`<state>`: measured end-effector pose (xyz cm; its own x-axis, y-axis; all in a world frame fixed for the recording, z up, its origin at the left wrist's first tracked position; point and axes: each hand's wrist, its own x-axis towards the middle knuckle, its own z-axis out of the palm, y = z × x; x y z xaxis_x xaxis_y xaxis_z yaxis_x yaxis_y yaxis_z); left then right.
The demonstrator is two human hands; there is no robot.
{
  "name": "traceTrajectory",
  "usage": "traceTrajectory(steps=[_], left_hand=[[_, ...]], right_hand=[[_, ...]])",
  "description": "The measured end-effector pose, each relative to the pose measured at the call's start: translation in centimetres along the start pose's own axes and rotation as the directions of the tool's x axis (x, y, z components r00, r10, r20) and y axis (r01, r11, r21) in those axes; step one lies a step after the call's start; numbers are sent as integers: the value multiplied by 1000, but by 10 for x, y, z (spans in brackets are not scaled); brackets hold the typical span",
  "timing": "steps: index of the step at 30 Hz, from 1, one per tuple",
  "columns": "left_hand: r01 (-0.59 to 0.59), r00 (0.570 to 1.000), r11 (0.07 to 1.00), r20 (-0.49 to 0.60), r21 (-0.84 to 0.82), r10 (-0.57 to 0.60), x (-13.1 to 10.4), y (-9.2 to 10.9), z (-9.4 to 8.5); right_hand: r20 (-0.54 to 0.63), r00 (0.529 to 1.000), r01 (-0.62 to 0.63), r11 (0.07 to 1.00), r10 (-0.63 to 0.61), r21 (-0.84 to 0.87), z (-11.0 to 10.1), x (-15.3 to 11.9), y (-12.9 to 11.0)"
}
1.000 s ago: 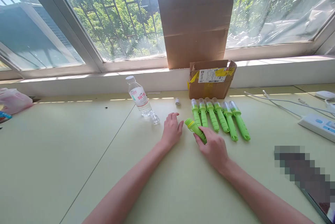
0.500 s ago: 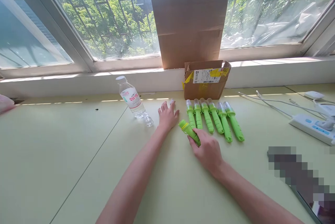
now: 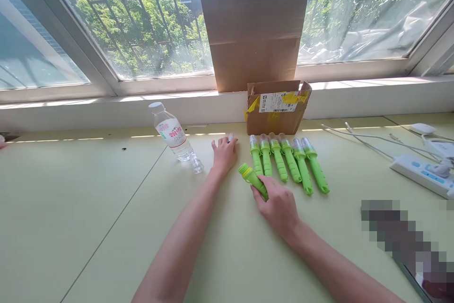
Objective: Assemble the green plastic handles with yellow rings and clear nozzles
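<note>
My right hand point(image 3: 278, 206) is closed around a green plastic handle point(image 3: 253, 180). The handle's uncovered end, with a ribbed rim and a yellow band, points up and left. On the table farther forward, my left hand point(image 3: 225, 154) has its fingers curled about a small clear plastic cap point(image 3: 231, 136), partly hidden by them. Just right of the hands lie several like green handles with clear caps point(image 3: 291, 163), side by side in a row. Left of my left hand, another clear plastic piece point(image 3: 196, 163) stands by the water bottle point(image 3: 172, 134).
An open cardboard box point(image 3: 276, 109) with a label and yellow tape sits against the sill behind the row. On the right are a white power strip point(image 3: 420, 175) with cables and a dark, blurred-out object point(image 3: 400, 241). A tall cardboard sheet point(image 3: 255, 24) leans at the window.
The fingers of my left hand have closed in on the small clear cap. My right hand keeps hold of the green handle, nearly unmoved. The view has shifted slightly.
</note>
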<state>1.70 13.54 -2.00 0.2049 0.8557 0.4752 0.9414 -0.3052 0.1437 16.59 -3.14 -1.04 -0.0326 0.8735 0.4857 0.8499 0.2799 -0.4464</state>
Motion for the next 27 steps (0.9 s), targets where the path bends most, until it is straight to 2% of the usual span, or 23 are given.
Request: traceTrajectory(steps=[3,6,9,13,17,23,27], left_hand=[[-45,992,999,-120,3,45,-3,2,-6],[-73,983,996,-169,-46,65,-11,5,-14],[-76,987,991,-151,-111,59,-30,6,-26],[-18,996,965,-94,-260,-6,-67,6,-44],[-60,997,929,-58,-365,41,-94,6,-59],[-113,991,952,-99,-284,88,-98,9,-63],[-98,984,969,-167,-225,61,-98,11,-64]], right_hand=[[-5,1000,2,1000,-2,-8,0,0,0],[-8,1000,0,1000,0,-20,0,0,1],[-9,1000,-4,1000,3,-20,1,0,2],[-1,1000,-7,1000,7,-23,2,0,3],[13,1000,-12,999,13,-31,0,-1,3],[60,998,37,999,-36,-15,-2,-1,1],[69,996,61,997,-59,-40,-2,-1,1]])
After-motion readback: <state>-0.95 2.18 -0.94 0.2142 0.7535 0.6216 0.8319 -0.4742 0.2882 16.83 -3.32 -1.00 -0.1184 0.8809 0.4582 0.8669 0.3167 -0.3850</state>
